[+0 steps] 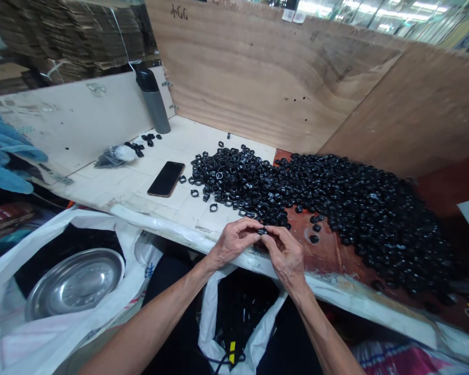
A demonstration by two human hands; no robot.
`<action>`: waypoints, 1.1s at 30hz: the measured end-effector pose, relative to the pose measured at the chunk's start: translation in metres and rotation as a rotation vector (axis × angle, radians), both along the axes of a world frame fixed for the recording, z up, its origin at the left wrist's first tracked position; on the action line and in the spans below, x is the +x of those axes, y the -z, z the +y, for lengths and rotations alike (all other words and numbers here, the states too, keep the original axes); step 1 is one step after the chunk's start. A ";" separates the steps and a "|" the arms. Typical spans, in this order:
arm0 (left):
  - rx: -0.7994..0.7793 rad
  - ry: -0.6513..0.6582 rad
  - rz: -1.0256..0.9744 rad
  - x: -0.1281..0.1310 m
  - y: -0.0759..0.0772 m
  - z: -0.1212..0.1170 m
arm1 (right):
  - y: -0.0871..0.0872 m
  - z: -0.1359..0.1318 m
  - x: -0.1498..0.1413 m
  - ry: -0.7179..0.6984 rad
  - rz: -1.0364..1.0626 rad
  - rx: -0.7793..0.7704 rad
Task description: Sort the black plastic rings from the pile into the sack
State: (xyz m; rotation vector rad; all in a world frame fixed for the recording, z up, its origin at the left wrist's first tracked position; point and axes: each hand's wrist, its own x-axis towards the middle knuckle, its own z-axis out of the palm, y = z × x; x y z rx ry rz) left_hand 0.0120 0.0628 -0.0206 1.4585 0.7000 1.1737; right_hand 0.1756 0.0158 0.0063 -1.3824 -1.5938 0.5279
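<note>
Right now, L hand (234,242) and R hand (285,255) are curled nearly shut, fingertips meeting on one small black plastic ring (262,231) above the front edge of the pale laminate worktop (156,221). Big heap of glossy black plastic rings (355,219) lies just beyond, w/ a black smartphone (166,178) and grey steel flask (155,107) to the left, a plywood wall (258,67) behind, and a white plastic bag (214,323) of black parts below, btwn the arms.

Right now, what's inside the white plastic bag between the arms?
The white plastic bag holds loose black parts and a yellow piece; anything beneath them is covered.
</note>
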 end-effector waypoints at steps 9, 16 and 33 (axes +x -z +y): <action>0.093 0.011 0.056 0.001 -0.004 -0.002 | 0.007 0.003 0.006 0.027 -0.297 0.008; 0.025 0.036 0.024 0.001 -0.002 -0.001 | 0.004 -0.007 0.006 0.024 -0.091 -0.060; 0.013 -0.001 0.058 0.001 -0.007 -0.001 | 0.001 -0.009 0.003 0.049 -0.085 -0.039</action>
